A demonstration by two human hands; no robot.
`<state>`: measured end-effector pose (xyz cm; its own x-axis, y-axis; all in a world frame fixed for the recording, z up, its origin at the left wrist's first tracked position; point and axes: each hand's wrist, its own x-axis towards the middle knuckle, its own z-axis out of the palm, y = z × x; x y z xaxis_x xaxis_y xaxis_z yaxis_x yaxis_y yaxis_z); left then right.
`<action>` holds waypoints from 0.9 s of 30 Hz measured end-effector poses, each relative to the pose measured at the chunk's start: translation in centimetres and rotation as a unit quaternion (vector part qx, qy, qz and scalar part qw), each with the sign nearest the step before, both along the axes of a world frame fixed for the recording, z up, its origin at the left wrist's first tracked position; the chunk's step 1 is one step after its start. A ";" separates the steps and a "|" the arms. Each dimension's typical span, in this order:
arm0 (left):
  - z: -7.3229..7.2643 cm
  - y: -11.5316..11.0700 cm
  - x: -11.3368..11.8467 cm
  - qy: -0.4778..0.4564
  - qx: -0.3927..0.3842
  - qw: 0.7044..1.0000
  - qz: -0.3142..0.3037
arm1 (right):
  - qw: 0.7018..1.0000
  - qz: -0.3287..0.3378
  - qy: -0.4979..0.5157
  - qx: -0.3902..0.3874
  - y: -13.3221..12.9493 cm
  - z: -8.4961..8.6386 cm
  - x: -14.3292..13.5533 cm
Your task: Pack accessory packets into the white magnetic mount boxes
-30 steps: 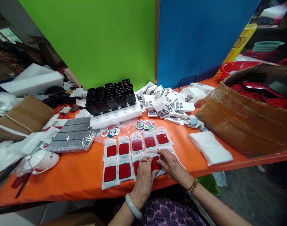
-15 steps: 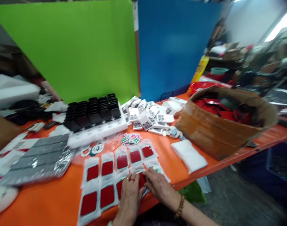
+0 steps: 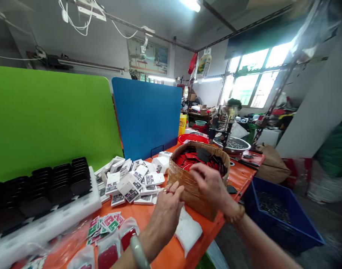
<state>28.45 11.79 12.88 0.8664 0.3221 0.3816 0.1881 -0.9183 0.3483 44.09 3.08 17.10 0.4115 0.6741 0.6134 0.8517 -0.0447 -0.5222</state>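
My right hand (image 3: pixel 211 185) is over the near rim of a brown cardboard box (image 3: pixel 193 192), its fingers loosely bent and apart, with nothing visible in them. Inside the box lie many flat red and black pieces (image 3: pixel 203 155). To the left, my left hand (image 3: pixel 169 205) reaches toward the box's side, fingers extended and partly overlapping; I see nothing held. Below it are red square pieces in clear pouches (image 3: pixel 109 257), partly hidden by my left forearm. A white packet, perhaps a stack of bags (image 3: pixel 187 229), lies between my wrists on the orange table.
Small white boxes (image 3: pixel 131 183) are heaped left of the cardboard box. Black trays in white foam (image 3: pixel 47 228) stand farther left, near green and pink cards (image 3: pixel 106 226). Blue (image 3: pixel 148 116) and green panels stand behind. A blue crate (image 3: pixel 285 224) is right; a person sits far back.
The view has swung up and to the right. Both hands have left the red pieces in pouches; my right hand has moved to the cardboard box, with my left hand beside it.
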 end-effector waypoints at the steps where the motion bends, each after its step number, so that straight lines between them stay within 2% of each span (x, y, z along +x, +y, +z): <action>1: 0.5 0.0 1.7 -0.006 0.020 1.000 -0.012 | 0.998 -0.047 -0.032 -0.030 0.4 1.2 2.6; 3: 1.0 0.0 4.7 0.000 0.050 0.998 -0.030 | 0.977 -0.132 -0.077 -0.148 1.6 2.5 7.6; 5: 1.0 0.1 6.9 0.016 0.067 0.997 -0.041 | 0.965 -0.146 -0.079 -0.202 3.1 2.6 11.7; 8: 0.5 0.1 8.5 0.037 0.077 0.996 -0.040 | 0.952 -0.127 -0.075 -0.268 4.8 1.4 15.9; 11: 0.0 0.0 8.5 0.026 0.083 0.996 -0.034 | 0.943 -0.108 -0.071 -0.308 5.4 -0.2 17.9; 15: -1.0 0.0 8.1 0.021 0.091 0.995 -0.043 | 0.942 -0.095 -0.058 -0.318 5.3 -0.9 19.3; 21: -2.4 0.1 8.5 0.009 0.082 0.995 -0.051 | 0.954 -0.076 -0.017 -0.289 4.5 0.4 19.3; 24: -2.3 0.2 8.6 -0.010 0.067 0.997 -0.049 | 0.967 -0.105 -0.011 -0.230 3.6 1.6 18.3; 27: -1.6 0.0 8.2 -0.039 0.039 0.997 -0.061 | 0.978 -0.124 -0.008 -0.167 2.2 3.0 15.5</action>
<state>36.66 11.84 11.26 0.8637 0.1838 0.4694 0.0489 -0.9573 0.2850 59.56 5.28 20.06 0.5802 0.7179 0.3847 0.8010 -0.4171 -0.4295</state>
